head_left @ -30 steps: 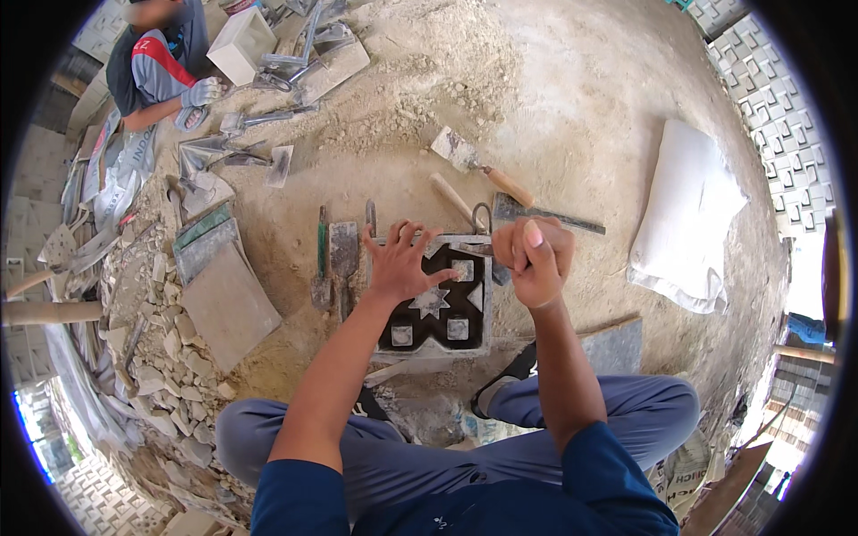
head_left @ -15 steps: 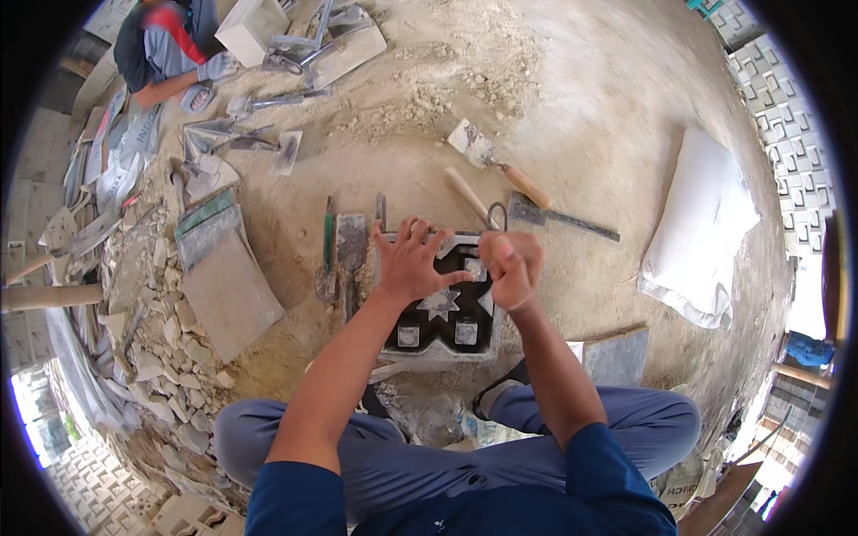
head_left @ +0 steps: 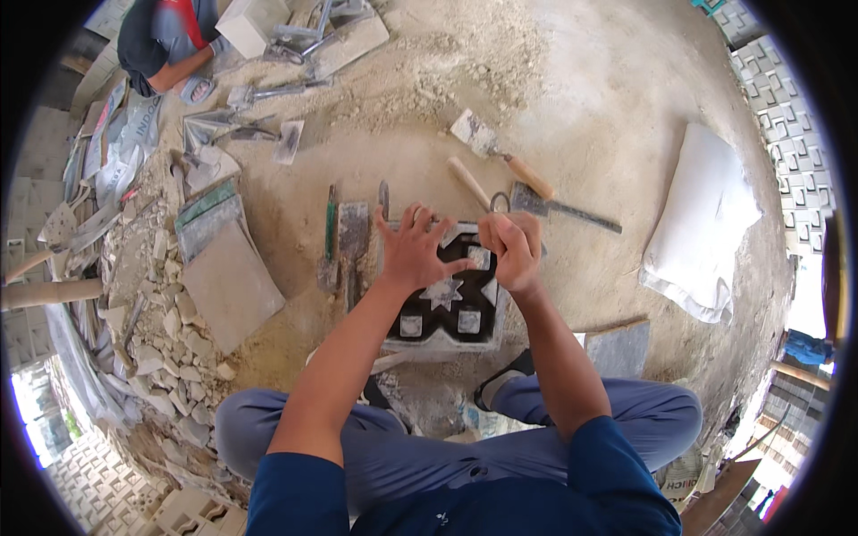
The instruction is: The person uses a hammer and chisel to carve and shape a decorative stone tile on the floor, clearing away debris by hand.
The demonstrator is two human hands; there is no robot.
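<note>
A square patterned block (head_left: 429,346) with a pale rim, dark cut-out recesses, a star in the middle and small squares near the corners lies on the ground between my legs. My left hand (head_left: 414,250) rests on its upper left part, fingers spread. Over the upper right corner, my right hand (head_left: 511,250) is closed in a fist around a thin metal tool with a ring end (head_left: 500,202). Only the ring sticks out above the fist; the rest of that tool is hidden.
Beside the block lie flat trowels (head_left: 354,234) and a green-handled tool (head_left: 331,223). Beyond are a wooden-handled trowel (head_left: 529,177), a wooden handle (head_left: 469,181) and a white sack (head_left: 702,223). Left are boards (head_left: 232,290) and rubble (head_left: 174,357). Another person (head_left: 170,45) sits far left.
The block and the tools beside it appear slightly higher in the picture. Both my hands keep their places on the block. The other person has leaned a little.
</note>
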